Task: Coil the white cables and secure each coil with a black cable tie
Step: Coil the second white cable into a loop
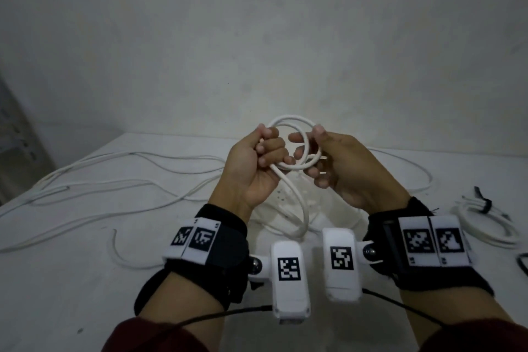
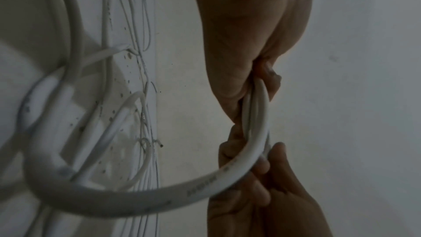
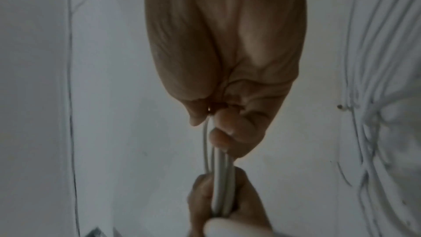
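Observation:
Both hands hold a small coil of thick white cable (image 1: 294,137) in the air above the white table (image 1: 85,280). My left hand (image 1: 261,151) grips the coil's left side with curled fingers. My right hand (image 1: 320,157) grips the coil's right side, thumb on top. From the coil the cable's loose length (image 1: 297,203) hangs to the table. The left wrist view shows the cable (image 2: 255,123) running through both fists. In the right wrist view several strands (image 3: 222,177) pass between the two hands. I see no black tie in either hand.
Loose white cables (image 1: 114,180) sprawl over the table's left and far side. A finished white coil (image 1: 485,223) bound with a black tie (image 1: 483,200) lies at the right. Another black item (image 1: 523,263) sits at the right edge. A grey wall stands behind.

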